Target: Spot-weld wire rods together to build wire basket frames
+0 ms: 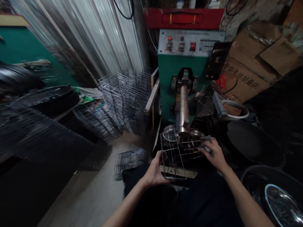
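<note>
My left hand (pixel 155 171) holds the left side of a wire rack (pixel 174 157), thumb and fingers round its edge. The rack stands tilted over my lap, just below the end of a metal arm (pixel 184 110) on a green machine (pixel 165 72). My right hand (pixel 213 153) is at the rack's right part, its fingers bent together near the wires; what they grip is too dark and small to make out. Two small metal bowls, one a shiny bowl (pixel 169 132) on the left, sit behind the rack beside the arm's end.
Stacked wire racks (pixel 126 97) stand left of the machine, and a smaller pile (pixel 130 160) lies on the floor. Dark round basins (pixel 254 142) are at the right. Behind them are cardboard boxes (pixel 251 69). A wooden board (pixel 152 97) juts out beside the machine.
</note>
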Tool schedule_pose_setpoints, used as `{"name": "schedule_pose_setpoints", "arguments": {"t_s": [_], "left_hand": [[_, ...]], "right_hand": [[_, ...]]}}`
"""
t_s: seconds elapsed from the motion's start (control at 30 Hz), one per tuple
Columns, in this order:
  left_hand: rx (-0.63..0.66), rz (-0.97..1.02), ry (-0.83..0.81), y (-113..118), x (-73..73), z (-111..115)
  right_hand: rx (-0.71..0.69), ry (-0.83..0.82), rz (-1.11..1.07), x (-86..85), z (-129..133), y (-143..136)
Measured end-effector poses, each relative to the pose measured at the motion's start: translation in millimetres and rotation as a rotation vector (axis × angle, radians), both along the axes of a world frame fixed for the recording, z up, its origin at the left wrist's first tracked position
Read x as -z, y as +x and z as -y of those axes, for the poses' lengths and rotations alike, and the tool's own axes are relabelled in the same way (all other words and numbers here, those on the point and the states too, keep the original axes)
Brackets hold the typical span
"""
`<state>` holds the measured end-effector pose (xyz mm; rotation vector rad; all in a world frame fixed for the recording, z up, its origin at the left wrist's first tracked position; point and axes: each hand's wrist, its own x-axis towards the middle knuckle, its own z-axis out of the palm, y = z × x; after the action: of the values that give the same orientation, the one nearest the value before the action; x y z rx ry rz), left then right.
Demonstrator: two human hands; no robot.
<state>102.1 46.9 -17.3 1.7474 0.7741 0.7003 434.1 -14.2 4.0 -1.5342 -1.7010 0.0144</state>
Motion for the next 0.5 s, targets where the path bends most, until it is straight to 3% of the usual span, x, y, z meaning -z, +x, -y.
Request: {"name": "schedule_pose_setpoints", "arguments": {"t_s": [0.2,0.5], "left_hand": [[-0.022,-0.017,0.062,0.4,-4.2,-11.7],[-0.054,-0.056,0.115,5.3,4.1,-20.9]], "right_hand": [[-0.017,-0.081,-0.099,-8.4,-19.7,-10.6],[0.036,-0.079,0.016,-9.3,-38.6,-20.3]]}}
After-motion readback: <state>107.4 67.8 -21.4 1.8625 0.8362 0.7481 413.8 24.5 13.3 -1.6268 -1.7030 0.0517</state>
